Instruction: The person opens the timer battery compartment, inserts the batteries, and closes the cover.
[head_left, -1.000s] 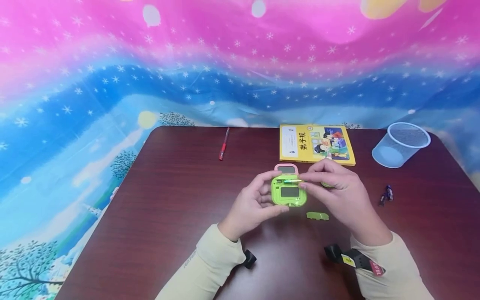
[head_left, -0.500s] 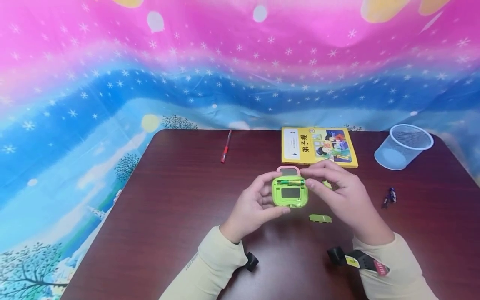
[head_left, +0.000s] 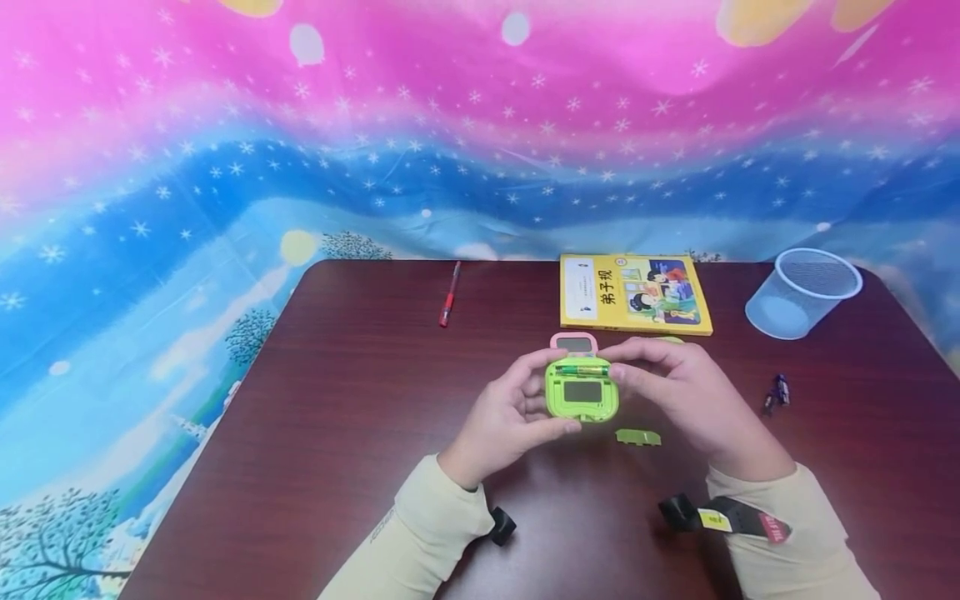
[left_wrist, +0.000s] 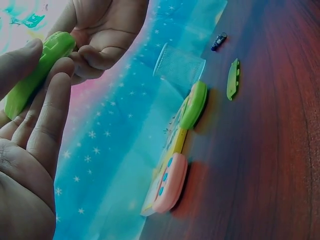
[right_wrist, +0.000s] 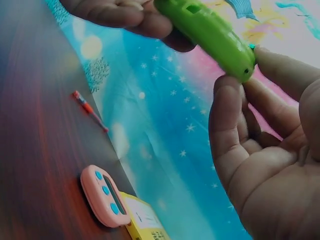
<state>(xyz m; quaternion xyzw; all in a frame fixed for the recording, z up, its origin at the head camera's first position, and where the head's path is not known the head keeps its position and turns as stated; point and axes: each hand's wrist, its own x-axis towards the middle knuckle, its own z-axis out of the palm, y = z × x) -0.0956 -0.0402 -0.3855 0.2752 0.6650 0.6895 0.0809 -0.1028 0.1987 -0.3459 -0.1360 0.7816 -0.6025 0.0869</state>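
Note:
My left hand point(head_left: 506, 412) grips a small lime-green digital timer point(head_left: 582, 410) by its left side, thumb below and fingers above and behind. Its back faces me, with the battery slot uncovered. A green battery point(head_left: 581, 372) lies lengthwise in that slot along the upper edge. At the timer's right end, my right hand point(head_left: 686, 396) pinches with thumb and fingers, the thumb at the battery's end. In the right wrist view, the fingertips point(right_wrist: 227, 87) meet the timer's end. A loose green battery cover point(head_left: 638, 437) lies on the table below.
Behind the held timer lies a pink timer point(head_left: 573, 342) with blue buttons. Another green timer point(left_wrist: 195, 106) is mostly hidden by my right hand in the head view. A yellow book point(head_left: 636, 296), mesh pen cup point(head_left: 802, 296), red pen point(head_left: 450, 296) and small dark cylinders point(head_left: 778, 393) surround them.
The battery, earlier tilted out of the slot between my right fingers, has gone down into it. My right thumb and fingers have shifted to the timer's right end; the left hand keeps its grip.

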